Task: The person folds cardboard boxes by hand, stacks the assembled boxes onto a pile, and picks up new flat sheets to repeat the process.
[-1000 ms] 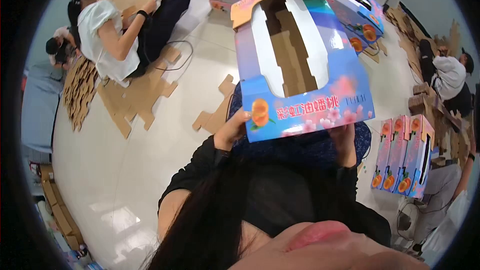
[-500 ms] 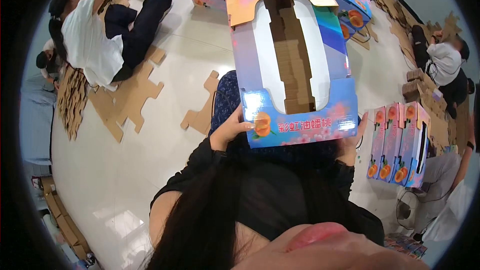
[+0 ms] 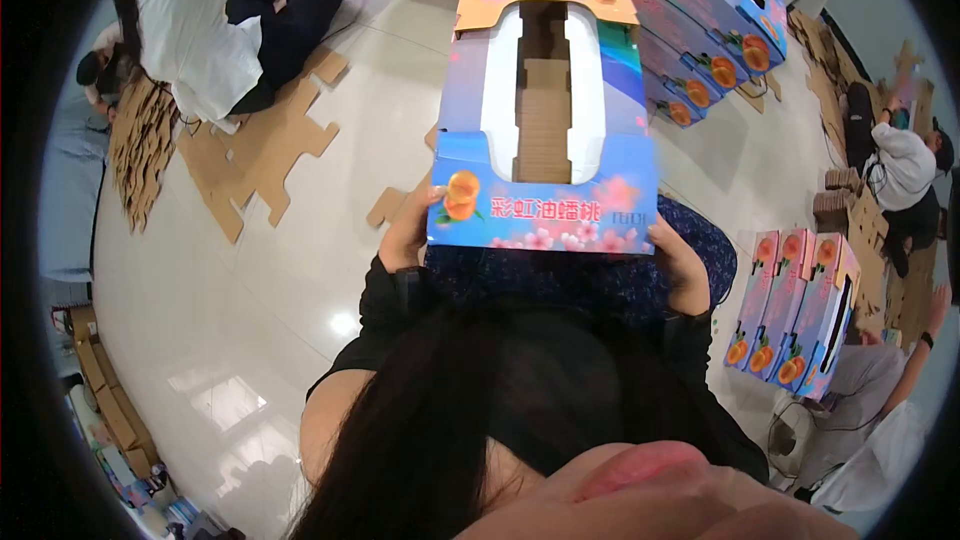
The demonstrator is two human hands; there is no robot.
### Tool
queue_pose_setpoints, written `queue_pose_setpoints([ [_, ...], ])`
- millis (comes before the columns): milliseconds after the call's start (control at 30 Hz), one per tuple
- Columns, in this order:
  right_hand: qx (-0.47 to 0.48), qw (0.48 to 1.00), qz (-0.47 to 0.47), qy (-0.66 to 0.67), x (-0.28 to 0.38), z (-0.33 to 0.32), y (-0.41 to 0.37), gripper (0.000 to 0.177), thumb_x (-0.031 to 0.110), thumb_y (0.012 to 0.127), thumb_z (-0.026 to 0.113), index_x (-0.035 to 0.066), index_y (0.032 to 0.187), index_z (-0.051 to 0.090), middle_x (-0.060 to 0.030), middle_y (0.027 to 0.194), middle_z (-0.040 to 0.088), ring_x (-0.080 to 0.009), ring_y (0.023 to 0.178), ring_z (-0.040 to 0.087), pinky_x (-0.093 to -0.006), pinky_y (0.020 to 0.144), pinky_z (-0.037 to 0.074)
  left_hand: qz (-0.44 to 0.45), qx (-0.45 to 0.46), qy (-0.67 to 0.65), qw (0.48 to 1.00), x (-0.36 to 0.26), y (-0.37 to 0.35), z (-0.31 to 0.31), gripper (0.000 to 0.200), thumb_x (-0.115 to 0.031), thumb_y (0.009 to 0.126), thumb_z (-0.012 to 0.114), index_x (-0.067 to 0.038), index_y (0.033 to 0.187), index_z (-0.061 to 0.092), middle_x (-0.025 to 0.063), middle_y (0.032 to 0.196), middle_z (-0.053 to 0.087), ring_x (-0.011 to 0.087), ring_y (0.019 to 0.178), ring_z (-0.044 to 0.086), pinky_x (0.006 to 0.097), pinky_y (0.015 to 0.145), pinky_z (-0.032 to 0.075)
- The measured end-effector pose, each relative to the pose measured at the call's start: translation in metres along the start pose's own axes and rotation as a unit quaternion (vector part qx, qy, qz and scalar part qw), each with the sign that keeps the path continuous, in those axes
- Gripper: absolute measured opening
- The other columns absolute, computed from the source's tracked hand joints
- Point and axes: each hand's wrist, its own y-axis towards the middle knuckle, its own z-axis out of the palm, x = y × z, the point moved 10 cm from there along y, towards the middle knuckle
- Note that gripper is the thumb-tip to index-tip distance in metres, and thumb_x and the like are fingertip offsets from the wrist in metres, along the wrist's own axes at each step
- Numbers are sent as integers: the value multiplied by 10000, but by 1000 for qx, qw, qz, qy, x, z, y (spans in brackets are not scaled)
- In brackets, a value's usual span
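A printed cardboard peach box [image 3: 545, 230] is held over my lap, its cut-out top facing up. Through the long opening its brown inner cardboard shows. My left hand [image 3: 408, 230] grips the near left corner, thumb on the printed side. At the near right corner my right hand [image 3: 680, 262] holds the box, fingers partly hidden under it. Blue panels with peaches and pink blossoms face me, while the far end has an orange flap [image 3: 545, 5].
Stacked peach boxes [image 3: 690, 40] stand at the far right, and several more [image 3: 785, 310] stand right of me. Flat brown cardboard pieces [image 3: 265, 155] lie on the floor at left. A seated person [image 3: 200, 40] is beyond them; other people sit along the right.
The peach box has shifted left and a little lower in view, and now sits straighter. Both hands have moved with it, still gripping its near corners. My view has turned slightly.
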Motion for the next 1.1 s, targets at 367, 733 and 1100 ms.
queue_pose_setpoints([
  [367,116,970,129,169,3,127,137,847,634,853,526,107,1486,327,-211,1425,472,-450,1247,513,-537,990,450,192,-93,-92,973,-101,20,-118,743,-621,943,441,-49,1416,451,77,1317,588,225,1225,543,375,1075,395],
  [733,133,981,60,127,-41,168,229,515,200,1007,513,31,1463,343,-156,1307,556,-281,1161,584,-400,956,510,376,-339,-92,857,-109,26,-202,786,-535,953,482,-86,1539,213,180,1559,281,297,1475,202,472,1193,75],
  [1100,39,986,154,49,-107,60,55,363,210,986,547,27,1297,514,-121,1140,652,-201,1043,642,-332,907,514,360,-264,674,589,-123,138,-121,690,-363,758,739,-151,1380,528,186,1466,442,388,1433,283,589,1125,259],
])
